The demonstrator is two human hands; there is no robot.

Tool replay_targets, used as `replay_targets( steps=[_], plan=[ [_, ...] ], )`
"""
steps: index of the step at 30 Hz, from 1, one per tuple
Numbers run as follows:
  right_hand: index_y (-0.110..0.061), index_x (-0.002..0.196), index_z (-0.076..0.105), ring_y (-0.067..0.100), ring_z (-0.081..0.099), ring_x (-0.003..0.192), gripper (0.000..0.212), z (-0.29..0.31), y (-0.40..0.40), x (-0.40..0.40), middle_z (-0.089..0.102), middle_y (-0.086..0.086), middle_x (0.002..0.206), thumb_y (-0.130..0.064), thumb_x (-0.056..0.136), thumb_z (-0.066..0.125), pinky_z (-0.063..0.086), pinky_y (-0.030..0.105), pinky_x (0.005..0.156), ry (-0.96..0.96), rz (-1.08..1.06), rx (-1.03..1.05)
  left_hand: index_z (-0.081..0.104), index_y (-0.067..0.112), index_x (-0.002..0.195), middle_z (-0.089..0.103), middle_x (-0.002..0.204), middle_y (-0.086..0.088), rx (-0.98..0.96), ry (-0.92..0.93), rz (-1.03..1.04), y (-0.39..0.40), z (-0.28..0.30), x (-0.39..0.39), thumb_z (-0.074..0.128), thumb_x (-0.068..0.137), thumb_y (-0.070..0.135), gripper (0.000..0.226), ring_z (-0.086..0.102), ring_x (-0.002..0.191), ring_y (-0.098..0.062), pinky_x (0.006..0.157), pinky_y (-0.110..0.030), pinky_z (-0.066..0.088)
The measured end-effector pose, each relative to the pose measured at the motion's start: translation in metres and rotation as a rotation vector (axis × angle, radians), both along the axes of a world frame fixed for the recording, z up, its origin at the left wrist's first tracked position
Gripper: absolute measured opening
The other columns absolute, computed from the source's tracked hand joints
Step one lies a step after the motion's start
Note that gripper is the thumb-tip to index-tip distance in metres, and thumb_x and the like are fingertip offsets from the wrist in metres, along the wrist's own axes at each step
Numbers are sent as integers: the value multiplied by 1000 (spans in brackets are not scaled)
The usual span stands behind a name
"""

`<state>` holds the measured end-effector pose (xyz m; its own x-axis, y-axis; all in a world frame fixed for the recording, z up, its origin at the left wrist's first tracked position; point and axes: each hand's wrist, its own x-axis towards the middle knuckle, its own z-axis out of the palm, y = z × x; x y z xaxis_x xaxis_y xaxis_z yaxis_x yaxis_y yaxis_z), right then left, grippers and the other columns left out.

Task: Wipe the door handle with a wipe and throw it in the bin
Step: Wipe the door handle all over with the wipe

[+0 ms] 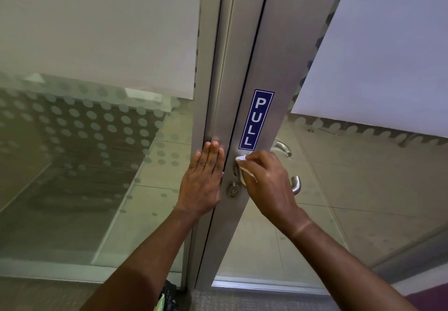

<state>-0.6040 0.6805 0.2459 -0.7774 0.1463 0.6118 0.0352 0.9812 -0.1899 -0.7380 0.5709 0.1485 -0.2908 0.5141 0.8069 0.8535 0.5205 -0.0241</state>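
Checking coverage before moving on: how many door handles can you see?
2: the near handle under the right hand with the wipe, and a far-side handle behind the glass.

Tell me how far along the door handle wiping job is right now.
Done: the wipe is already in the right hand. In hand: that hand presses the wipe onto the door handle near its base, just below the PULL sign, while the left hand lies flat against the door frame. Left: finishing the wipe along the handle, then binning the wipe. No bin is clearly in view.
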Motion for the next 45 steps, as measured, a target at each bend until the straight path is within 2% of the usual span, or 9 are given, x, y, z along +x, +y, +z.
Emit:
replay_targets(
  steps=[5, 10, 18, 22, 25, 26, 31, 37, 45],
  plan=[
    [-5, 110, 68, 35, 58, 111, 35, -1, -3, -8, 62, 15, 109, -22, 80, 76, 56, 53, 87, -206, -59, 137, -14, 6, 154, -23, 161, -11, -24, 7, 23, -1, 1, -1, 37, 89, 23, 84, -16, 150, -24, 122, -36, -8],
    [-12, 110, 69, 26, 53, 111, 33, 8, -5, -7, 56, 9, 111, -38, 93, 57, 51, 41, 92, -224, -64, 120, -14, 7, 153, -23, 161, -11, -9, 6, 0, -2, 3, 1, 38, 91, 21, 83, -16, 150, -23, 122, -36, -8],
    [-12, 113, 69, 31, 47, 121, 32, 8, -19, -20, 52, 11, 121, -33, 88, 67, 48, 44, 97, -283, -217, 82, -14, 6, 154, -23, 161, -11, -39, -25, 31, -1, 2, 1, 72, 76, 15, 117, -17, 150, -23, 122, -37, -7],
    [-15, 113, 69, 31, 47, 124, 32, 7, -20, -26, 51, 10, 123, -34, 87, 67, 48, 41, 101, -264, -266, 18, -14, 5, 154, -23, 161, -12, -34, 27, 23, -1, 0, 0, 50, 84, 19, 95, -16, 150, -24, 122, -37, -8],
    [-19, 122, 64, 24, 46, 128, 40, 5, -15, -28, 51, 2, 126, -38, 87, 67, 41, 19, 97, -212, -291, -206, -14, 6, 154, -23, 161, -12, -27, 33, 11, 0, -1, -2, 38, 86, 19, 86, -16, 150, -24, 122, -37, -8],
    [-18, 123, 63, 23, 47, 128, 42, 4, -14, -27, 52, 1, 126, -38, 87, 67, 41, 19, 97, -208, -295, -255, -15, 6, 153, -23, 161, -12, -19, 30, 4, 0, -2, -3, 38, 88, 19, 85, -17, 150, -24, 122, -37, -8],
    [-16, 112, 71, 26, 57, 115, 33, 0, -11, -22, 61, 9, 115, -34, 84, 72, 52, 37, 97, -136, -275, -251, -17, 8, 153, -25, 161, -9, 26, 23, -33, 2, -2, -3, 37, 94, 23, 81, -17, 150, -21, 122, -36, -7],
    [-16, 92, 76, 9, 64, 92, 15, -5, -9, -18, 74, 2, 97, -26, 81, 77, 45, 10, 76, 74, -210, -457, -17, 8, 152, -26, 160, -9, 24, 20, -30, 1, -2, -4, 37, 94, 22, 81, -18, 150, -21, 122, -36, -7],
    [-17, 91, 73, 2, 67, 72, 13, -3, -10, -16, 72, -6, 80, -25, 82, 76, 51, 10, 67, 111, -269, -594, -18, 8, 152, -28, 160, -9, 18, -5, -39, 1, -2, -4, 39, 94, 22, 82, -19, 149, -22, 122, -37, -9]
  ],
)
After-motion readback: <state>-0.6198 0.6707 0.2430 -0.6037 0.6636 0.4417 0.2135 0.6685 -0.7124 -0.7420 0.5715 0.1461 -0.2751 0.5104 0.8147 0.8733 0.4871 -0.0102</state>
